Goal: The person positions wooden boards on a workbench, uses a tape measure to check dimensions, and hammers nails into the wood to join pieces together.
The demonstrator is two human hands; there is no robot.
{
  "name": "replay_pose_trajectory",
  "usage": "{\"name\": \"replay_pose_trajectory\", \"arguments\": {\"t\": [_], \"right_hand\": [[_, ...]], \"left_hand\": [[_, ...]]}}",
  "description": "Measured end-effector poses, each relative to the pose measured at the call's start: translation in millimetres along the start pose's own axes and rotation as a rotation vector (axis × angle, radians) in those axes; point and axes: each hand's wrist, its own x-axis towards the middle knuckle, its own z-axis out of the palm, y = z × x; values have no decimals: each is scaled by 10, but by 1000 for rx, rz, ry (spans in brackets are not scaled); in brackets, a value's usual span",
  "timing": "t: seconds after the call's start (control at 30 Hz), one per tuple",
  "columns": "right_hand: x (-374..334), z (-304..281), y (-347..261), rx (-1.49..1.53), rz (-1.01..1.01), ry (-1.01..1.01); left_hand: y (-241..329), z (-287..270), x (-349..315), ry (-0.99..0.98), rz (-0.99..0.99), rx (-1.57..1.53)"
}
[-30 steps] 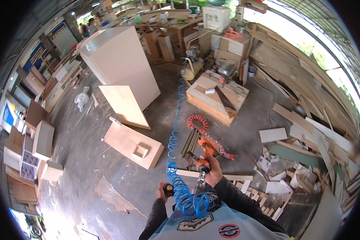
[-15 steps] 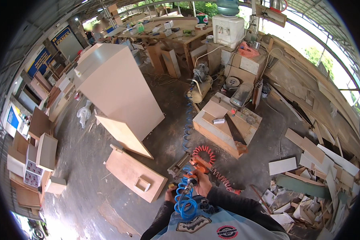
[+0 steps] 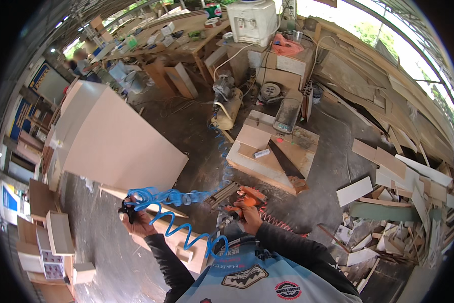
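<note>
My right hand (image 3: 250, 216) is closed around the grip of an orange nail gun (image 3: 252, 195), held in front of my body. A metal coupling joins the gun's grip to a blue coiled air hose (image 3: 172, 226). Out to the left, my left hand (image 3: 142, 223) is closed on a bunched length of that hose. Beside its fingers is a small black piece (image 3: 127, 209) whose kind I cannot make out. The hose hangs in loose loops between my hands and also runs toward the air compressor (image 3: 226, 108). A red coiled hose (image 3: 277, 220) lies beyond the gun.
A tall pale cabinet (image 3: 118, 136) stands at the left, with a wooden panel (image 3: 199, 252) below it, partly behind the hose. Ahead sits a low wooden work box (image 3: 287, 171) with a handsaw (image 3: 286, 160). Board offcuts (image 3: 383, 237) are heaped at the right; a long workbench (image 3: 186, 48) stands behind.
My left hand has swung from beside my body out to the left, stretching the blue hose across. My right hand keeps the nail gun. The view has turned, shifting the surroundings leftward.
</note>
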Motion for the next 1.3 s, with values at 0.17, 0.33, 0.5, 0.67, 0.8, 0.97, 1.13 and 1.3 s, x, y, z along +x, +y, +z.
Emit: {"name": "replay_pose_trajectory", "arguments": {"t": [0.17,0.33,0.5,0.67,0.8,0.97,1.13,1.3], "right_hand": [[1086,71,-266,114,23,215],[2911,-223,-180,285,-88,312],[4268,-133,-317,288,-216,641],[5442,16,-419,287,-376,777],[6518,-504,-416,265,-357,693],[7093,-733,-643,258,-548,761],[7357,-833,-693,225,-427,749],[7226,-962,-409,177,-178,756]], "left_hand": [[-593,-971,497,226,-297,239],[-1729,-2399,616,544,-684,549],[-2281,-3718,675,788,-883,968],[-2191,-3282,1230,307,-1367,1178],[-1929,-3541,1408,-2,-1472,1371],[-1731,-4106,1822,-221,-1507,1526],[-2092,-3516,2102,136,-1643,1605],[-2271,-3464,2209,311,-1662,1545]]}}
